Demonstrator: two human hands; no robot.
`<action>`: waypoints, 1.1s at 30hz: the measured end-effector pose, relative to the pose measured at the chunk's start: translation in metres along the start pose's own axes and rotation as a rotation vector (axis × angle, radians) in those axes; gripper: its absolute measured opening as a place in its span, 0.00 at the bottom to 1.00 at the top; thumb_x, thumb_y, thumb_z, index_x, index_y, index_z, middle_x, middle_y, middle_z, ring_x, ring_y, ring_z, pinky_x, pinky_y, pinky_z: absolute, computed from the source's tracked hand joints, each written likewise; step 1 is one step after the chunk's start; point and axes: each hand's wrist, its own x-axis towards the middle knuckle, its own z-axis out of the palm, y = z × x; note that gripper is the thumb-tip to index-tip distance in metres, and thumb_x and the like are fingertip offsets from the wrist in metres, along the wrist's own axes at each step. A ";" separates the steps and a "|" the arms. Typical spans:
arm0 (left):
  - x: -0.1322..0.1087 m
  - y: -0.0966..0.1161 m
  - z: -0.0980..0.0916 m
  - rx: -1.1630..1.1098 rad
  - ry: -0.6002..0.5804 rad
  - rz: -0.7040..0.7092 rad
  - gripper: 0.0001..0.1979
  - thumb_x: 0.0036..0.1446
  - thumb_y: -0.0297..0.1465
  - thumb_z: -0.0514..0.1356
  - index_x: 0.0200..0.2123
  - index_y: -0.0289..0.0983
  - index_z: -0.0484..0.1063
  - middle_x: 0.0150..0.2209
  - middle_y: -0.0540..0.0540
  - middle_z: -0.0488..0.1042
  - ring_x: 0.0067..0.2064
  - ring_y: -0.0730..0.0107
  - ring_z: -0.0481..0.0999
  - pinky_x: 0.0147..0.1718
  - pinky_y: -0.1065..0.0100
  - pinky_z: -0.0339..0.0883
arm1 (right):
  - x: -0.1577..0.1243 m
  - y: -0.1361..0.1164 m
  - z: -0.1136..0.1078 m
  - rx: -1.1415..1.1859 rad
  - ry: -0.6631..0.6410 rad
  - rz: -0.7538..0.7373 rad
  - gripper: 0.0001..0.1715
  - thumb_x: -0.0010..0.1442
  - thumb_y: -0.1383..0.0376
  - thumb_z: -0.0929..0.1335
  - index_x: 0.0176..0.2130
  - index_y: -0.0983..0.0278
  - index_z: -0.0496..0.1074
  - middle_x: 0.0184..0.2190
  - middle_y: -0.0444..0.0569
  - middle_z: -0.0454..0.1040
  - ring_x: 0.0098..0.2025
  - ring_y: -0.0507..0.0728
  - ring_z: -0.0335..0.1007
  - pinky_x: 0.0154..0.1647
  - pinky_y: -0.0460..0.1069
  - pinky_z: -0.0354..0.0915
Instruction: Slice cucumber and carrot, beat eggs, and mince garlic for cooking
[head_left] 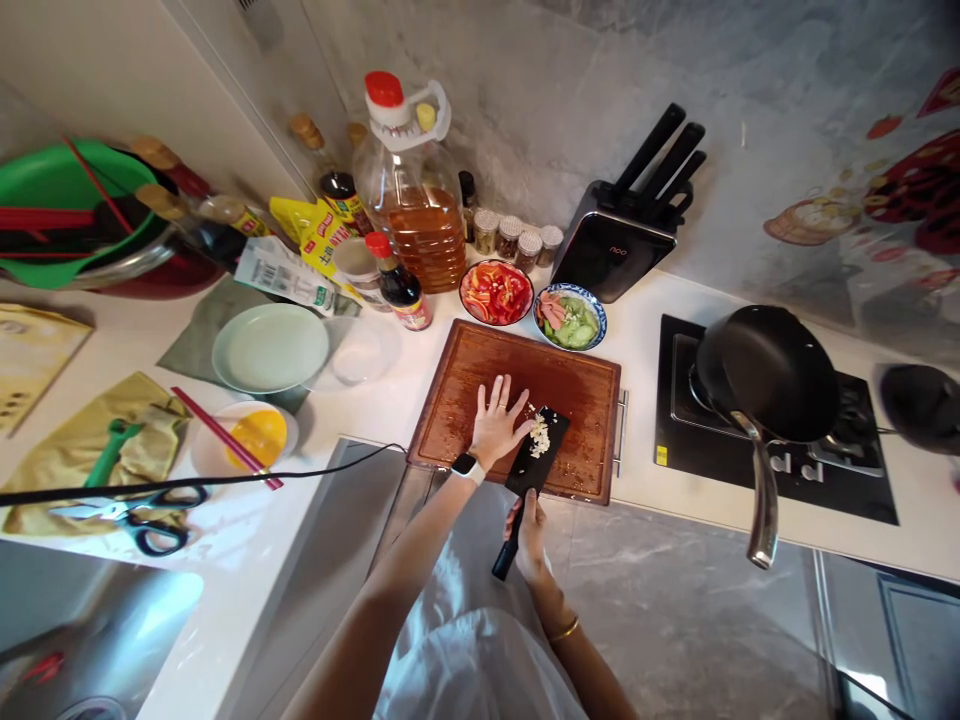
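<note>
My right hand (pixel 531 532) grips the black handle of a kitchen knife (pixel 534 472), a wide dark blade held flat over the front edge of the wooden cutting board (pixel 577 400). On the blade lies a small heap of chopped garlic (pixel 540 437), or something pale like it. My left hand (pixel 498 420) is spread over the board with fingers apart, its thumb near the heap. A few pale bits are scattered by the blade. Behind the board stand a bowl of sliced red peppers (pixel 496 292) and a blue-rimmed bowl (pixel 571 316) with green and pink slices.
Right of the board, a black wok (pixel 769 375) rests on the gas stove (pixel 682 450), handle forward. A knife block (pixel 619 240), oil jug (pixel 420 220) and soy sauce bottle (pixel 399 285) stand behind. Leftward are a plate (pixel 270 348), egg bowl (pixel 256 438), scissors (pixel 142 515) and a cable (pixel 330 468).
</note>
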 end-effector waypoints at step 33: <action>-0.032 0.035 -0.027 -0.385 0.250 -0.124 0.07 0.57 0.37 0.65 0.28 0.45 0.79 0.53 0.49 0.76 0.66 0.51 0.59 0.64 0.42 0.42 | -0.002 -0.030 -0.034 0.057 -0.194 -0.016 0.35 0.50 0.34 0.67 0.25 0.63 0.65 0.12 0.36 0.62 0.10 0.46 0.52 0.09 0.42 0.51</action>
